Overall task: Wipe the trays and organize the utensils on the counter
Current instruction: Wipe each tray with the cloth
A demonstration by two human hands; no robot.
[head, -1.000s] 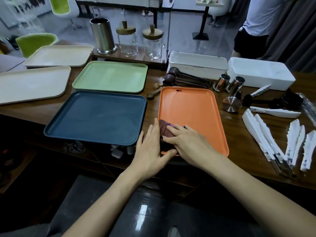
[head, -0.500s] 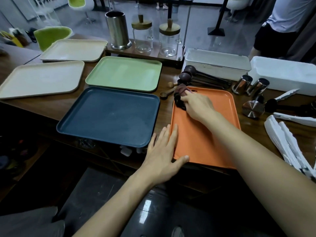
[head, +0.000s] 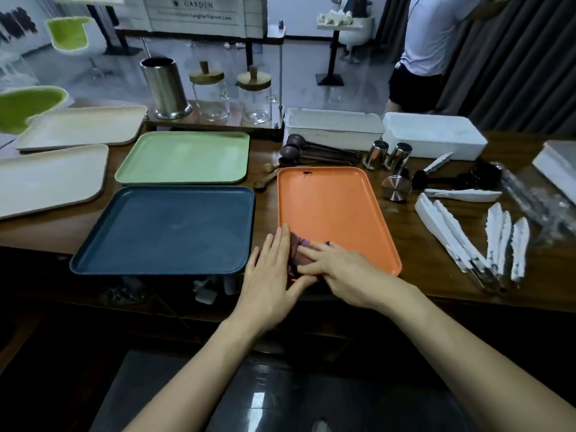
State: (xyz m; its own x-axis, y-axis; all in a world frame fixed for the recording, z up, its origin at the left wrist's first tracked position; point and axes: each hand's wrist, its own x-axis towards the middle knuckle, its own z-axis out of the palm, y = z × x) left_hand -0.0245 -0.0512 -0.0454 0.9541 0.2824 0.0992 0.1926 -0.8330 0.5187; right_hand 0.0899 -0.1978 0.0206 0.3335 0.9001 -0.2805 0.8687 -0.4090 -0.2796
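Right hand [head: 338,269] presses a crumpled purple cloth [head: 299,255] flat-fingered onto the orange plastic tray [head: 330,210]; left hand [head: 269,279], spread open, braces the tray's near-left corner.

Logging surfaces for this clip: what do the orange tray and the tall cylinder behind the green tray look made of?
Orange tray: probably matte plastic or melamine, uniform colour, moulded rounded rim. Tall cylinder: brushed metal, likely stainless steel, with streaky grey reflections.

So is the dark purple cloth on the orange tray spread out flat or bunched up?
Bunched up: the dark purple cloth sits as a small crumpled wad under the right hand at the orange tray's near-left corner.
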